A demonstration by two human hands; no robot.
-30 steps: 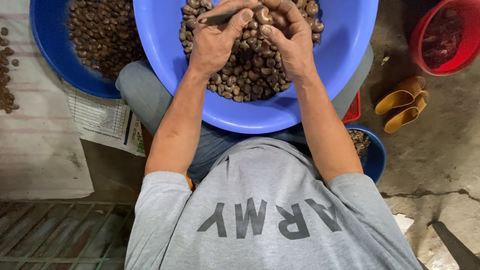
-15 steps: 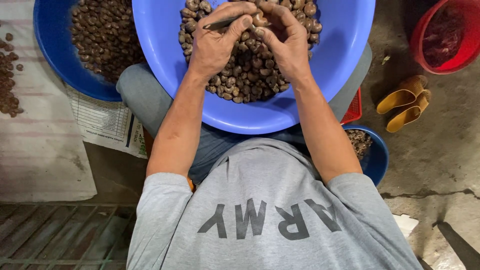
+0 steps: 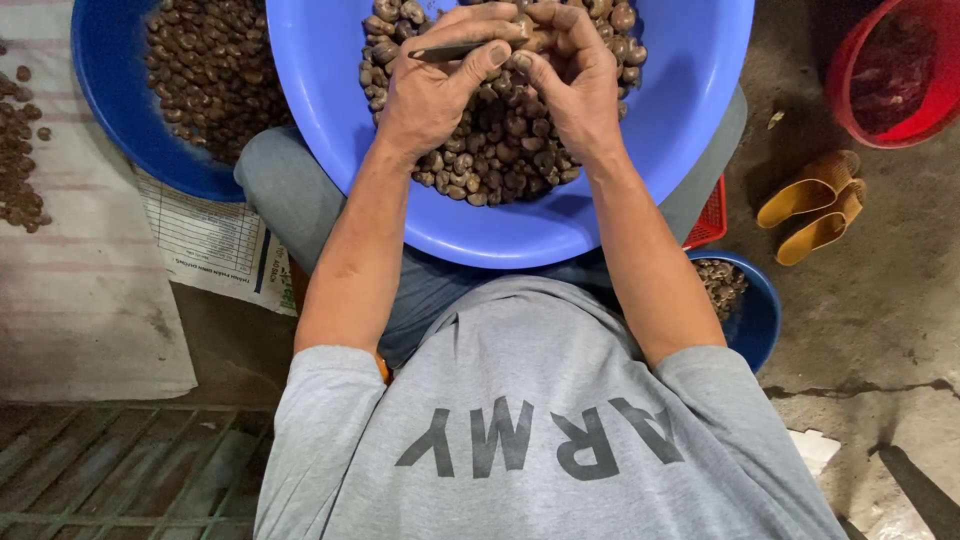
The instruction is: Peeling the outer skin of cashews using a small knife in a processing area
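Hands working over large light-blue plastic basin point(image 3: 690, 120) of brown nuts point(image 3: 500, 140).
Left hand point(image 3: 435, 85) is gripping thin dark metal pick point(image 3: 450, 50); right hand point(image 3: 570, 80) is pinching single brown nut point(image 3: 537, 40).

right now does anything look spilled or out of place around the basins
Yes: loose brown nuts lie scattered on the pale sheet at the far left, outside the dark blue basin. The floor at lower right is cracked. Both hands, left hand and right hand, work over the big blue basin.
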